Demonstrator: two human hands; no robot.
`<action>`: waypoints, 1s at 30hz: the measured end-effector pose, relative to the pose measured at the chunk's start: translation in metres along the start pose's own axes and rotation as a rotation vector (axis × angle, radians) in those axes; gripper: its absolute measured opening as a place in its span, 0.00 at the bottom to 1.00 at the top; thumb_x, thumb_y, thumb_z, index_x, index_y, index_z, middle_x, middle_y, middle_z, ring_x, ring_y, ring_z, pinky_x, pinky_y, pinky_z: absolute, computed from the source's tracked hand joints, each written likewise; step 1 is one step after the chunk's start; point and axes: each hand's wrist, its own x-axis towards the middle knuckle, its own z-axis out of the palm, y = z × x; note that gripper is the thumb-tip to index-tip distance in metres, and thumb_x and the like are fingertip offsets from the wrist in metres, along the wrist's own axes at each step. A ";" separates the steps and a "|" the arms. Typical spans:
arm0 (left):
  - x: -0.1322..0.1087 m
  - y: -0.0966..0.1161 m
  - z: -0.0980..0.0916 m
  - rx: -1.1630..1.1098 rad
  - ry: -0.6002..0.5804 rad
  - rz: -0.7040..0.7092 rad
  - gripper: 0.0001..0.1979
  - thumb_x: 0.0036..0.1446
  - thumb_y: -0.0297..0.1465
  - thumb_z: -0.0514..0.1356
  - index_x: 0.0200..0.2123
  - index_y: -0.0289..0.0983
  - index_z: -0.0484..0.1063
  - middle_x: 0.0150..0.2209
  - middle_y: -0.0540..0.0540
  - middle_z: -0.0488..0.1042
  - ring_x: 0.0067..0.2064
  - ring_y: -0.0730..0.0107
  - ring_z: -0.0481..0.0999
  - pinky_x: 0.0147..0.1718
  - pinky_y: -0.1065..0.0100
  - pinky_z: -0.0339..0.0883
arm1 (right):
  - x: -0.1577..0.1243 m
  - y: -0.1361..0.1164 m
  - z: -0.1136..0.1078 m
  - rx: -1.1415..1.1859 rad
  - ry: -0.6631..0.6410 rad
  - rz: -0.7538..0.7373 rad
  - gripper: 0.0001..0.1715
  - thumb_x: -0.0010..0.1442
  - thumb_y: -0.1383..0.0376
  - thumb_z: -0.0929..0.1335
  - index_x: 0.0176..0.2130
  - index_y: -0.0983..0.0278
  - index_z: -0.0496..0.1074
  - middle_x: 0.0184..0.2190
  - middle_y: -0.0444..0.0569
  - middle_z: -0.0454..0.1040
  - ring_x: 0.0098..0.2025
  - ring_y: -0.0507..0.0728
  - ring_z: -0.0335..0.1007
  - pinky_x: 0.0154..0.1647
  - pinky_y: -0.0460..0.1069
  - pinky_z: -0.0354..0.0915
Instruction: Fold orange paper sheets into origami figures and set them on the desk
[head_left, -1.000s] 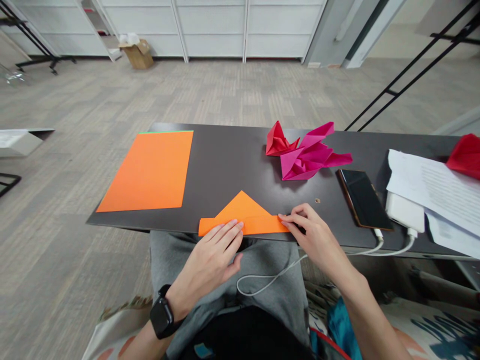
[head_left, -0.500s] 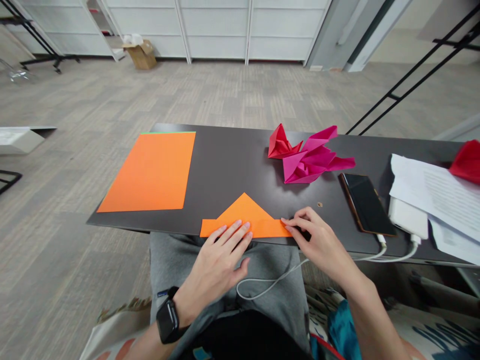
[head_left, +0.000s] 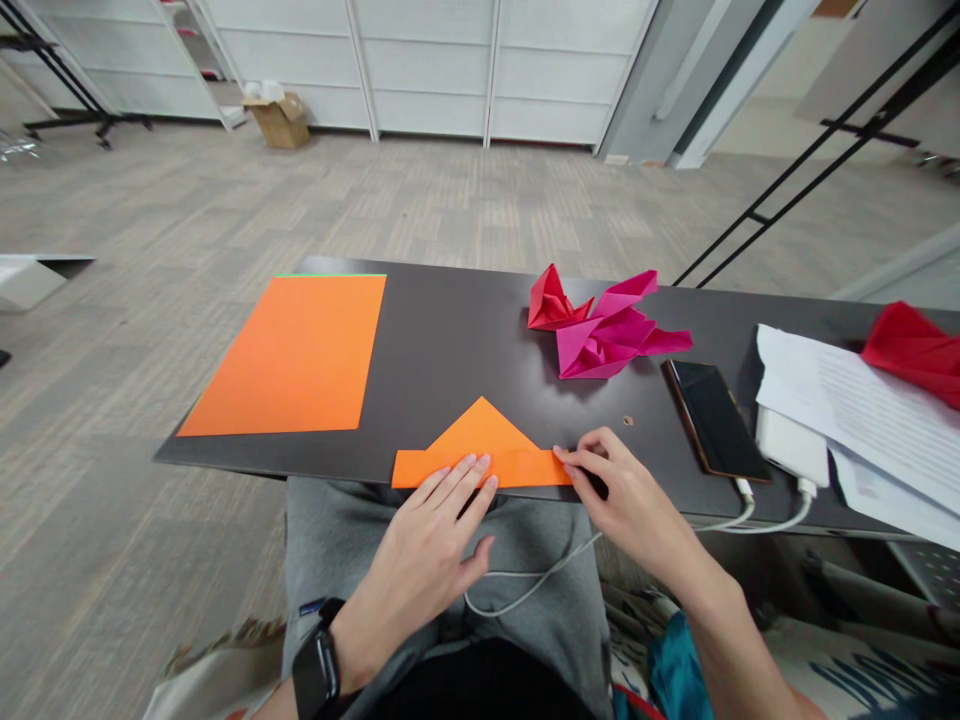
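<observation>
One grey patterned floor [head_left: 187,230] spreads beyond the dark bench [head_left: 450,340] to a row of white cabinets [head_left: 427,70], a cardboard box [head_left: 279,122] standing at their foot. The bench runs across the person's lap, its smooth flat top giving firm backing for pressed paper. An orange sheet [head_left: 292,360] lies at its left end; green shows along the far edge, so it probably tops a stack, set where neither arm crosses it. Printed papers [head_left: 862,410] lie at the right end, partly over a white block [head_left: 791,447].

The left hand [head_left: 431,545], fingers side by side and thumb apart, lies palm down across the folded orange paper [head_left: 484,435], probably to pin it flat; the right hand [head_left: 626,500] pinches that paper's right end between thumb and forefinger, likely for finer control. This paper lies along the bench's near edge, triangular peak pointing away from the person, within easy reach of both arms.

Beyond it sits a magenta folded piece [head_left: 611,335], apparently parked out of the working spot; right of that lies a phone [head_left: 716,420], cabled probably for charging; then a small red folded piece [head_left: 555,305] just beside the magenta one, and a tiny brown speck [head_left: 628,421] near the right hand.
</observation>
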 end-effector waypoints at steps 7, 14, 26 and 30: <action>-0.001 -0.001 0.002 -0.026 -0.015 -0.012 0.27 0.61 0.31 0.57 0.63 0.33 0.63 0.67 0.40 0.62 0.67 0.57 0.64 0.64 0.56 0.60 | -0.014 -0.063 0.010 -0.113 0.062 -0.225 0.29 0.67 0.69 0.61 0.66 0.68 0.60 0.64 0.59 0.65 0.67 0.63 0.58 0.67 0.63 0.58; -0.004 -0.003 0.005 -0.023 -0.033 -0.005 0.30 0.59 0.28 0.56 0.65 0.32 0.61 0.66 0.39 0.64 0.67 0.58 0.64 0.65 0.59 0.57 | -0.024 -0.086 0.054 -0.101 -0.132 -0.234 0.39 0.67 0.66 0.61 0.71 0.75 0.45 0.72 0.59 0.48 0.74 0.61 0.41 0.70 0.60 0.55; 0.000 -0.001 0.000 -0.041 -0.018 -0.023 0.27 0.60 0.28 0.57 0.63 0.33 0.64 0.66 0.40 0.65 0.66 0.58 0.65 0.63 0.56 0.62 | -0.036 -0.054 0.048 -0.212 -0.109 -0.257 0.43 0.69 0.61 0.61 0.73 0.70 0.36 0.72 0.57 0.48 0.73 0.61 0.44 0.69 0.59 0.58; -0.001 -0.001 0.000 -0.030 -0.027 -0.017 0.26 0.60 0.28 0.56 0.62 0.33 0.64 0.67 0.41 0.63 0.67 0.58 0.65 0.63 0.56 0.63 | -0.045 -0.038 0.041 -0.249 -0.098 -0.200 0.43 0.70 0.61 0.61 0.73 0.68 0.35 0.72 0.56 0.49 0.73 0.61 0.45 0.68 0.59 0.58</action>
